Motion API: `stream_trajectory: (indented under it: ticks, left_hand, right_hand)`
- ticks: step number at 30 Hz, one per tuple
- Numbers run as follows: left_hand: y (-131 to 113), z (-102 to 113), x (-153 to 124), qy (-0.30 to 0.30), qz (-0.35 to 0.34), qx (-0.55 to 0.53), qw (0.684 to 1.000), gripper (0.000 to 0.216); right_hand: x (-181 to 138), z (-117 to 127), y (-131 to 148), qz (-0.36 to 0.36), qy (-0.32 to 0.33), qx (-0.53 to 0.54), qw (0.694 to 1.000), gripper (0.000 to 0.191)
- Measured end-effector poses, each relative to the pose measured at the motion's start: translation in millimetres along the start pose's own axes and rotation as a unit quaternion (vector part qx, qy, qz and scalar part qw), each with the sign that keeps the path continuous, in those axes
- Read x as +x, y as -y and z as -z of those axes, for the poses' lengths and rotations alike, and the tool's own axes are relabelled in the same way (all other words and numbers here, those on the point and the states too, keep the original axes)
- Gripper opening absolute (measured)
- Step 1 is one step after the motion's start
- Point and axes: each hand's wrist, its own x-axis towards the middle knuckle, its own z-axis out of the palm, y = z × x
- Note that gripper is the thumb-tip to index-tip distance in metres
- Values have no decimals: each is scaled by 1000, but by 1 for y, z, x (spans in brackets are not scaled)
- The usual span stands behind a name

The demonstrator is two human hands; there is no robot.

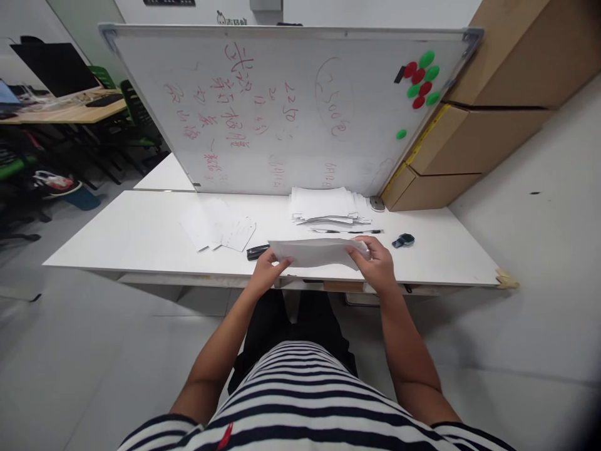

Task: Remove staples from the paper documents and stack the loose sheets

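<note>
Between my two hands a white sheaf of paper (319, 253) is held above the front edge of the white table (141, 235). My left hand (268, 273) pinches its left end, thumb on the near side. At the right end, my right hand (377, 263) grips the paper with the thumb in front and fingers behind. How many sheets are in it I cannot tell. A black stapler-like object (256, 252) lies beside my left hand, partly hidden. Just behind the held paper are a pen (347, 231) and a thick stack of papers (323, 203).
Loose papers (218, 225) lie on the table's left part. A dark blue roll-like item (403, 240) sits at right. A whiteboard (300, 113) with red writing and magnets stands along the back. Cardboard boxes (493, 138) are piled at right, by the wall.
</note>
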Motion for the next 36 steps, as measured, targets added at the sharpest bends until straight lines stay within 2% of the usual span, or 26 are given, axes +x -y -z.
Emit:
stream_trajectory:
  ticks: [2, 4, 6, 8, 10, 12, 15, 17, 19, 25, 30, 36]
  left_hand:
    - [10, 1, 7, -23, -13, 32, 999, 35]
    - [22, 1, 10, -54, -32, 70, 996, 32]
    - [33, 0, 10, -79, -41, 95, 992, 30]
    - [44, -1, 8, -91, -42, 111, 989, 30]
    - [51, -3, 6, -99, -52, 124, 986, 31]
    - [54, -5, 5, -104, -74, 128, 984, 33]
    - [54, -8, 7, -98, -111, 139, 979, 35]
    - [55, -10, 10, -97, -133, 163, 973, 35]
    - [60, -10, 12, -96, -154, 193, 964, 35]
    - [83, -8, 10, -73, -145, 272, 949, 36]
    - [79, -6, 4, -59, -142, 274, 949, 37]
    - [62, 0, 3, -16, -144, 318, 937, 36]
  right_hand:
    - [2, -12, -8, 7, 23, 18, 1000, 41]
    - [0, -25, -26, -8, 43, 56, 997, 75]
    - [-6, -39, -49, -71, 53, 117, 989, 106]
    - [-14, -51, -72, -160, 73, 196, 965, 114]
    - [-20, -60, -86, -210, 93, 265, 937, 105]
    - [-22, -63, -88, -213, 87, 297, 927, 87]
    - [-18, -63, -79, -177, 16, 281, 943, 65]
    - [-17, -63, -75, -152, -33, 261, 953, 58]
    - [-20, -67, -76, -144, -49, 256, 955, 53]
    - [-36, -80, -95, -186, 31, 270, 944, 59]
    - [-36, -78, -89, -207, 113, 165, 958, 45]
    - [-50, -79, -80, -197, 66, 26, 978, 43]
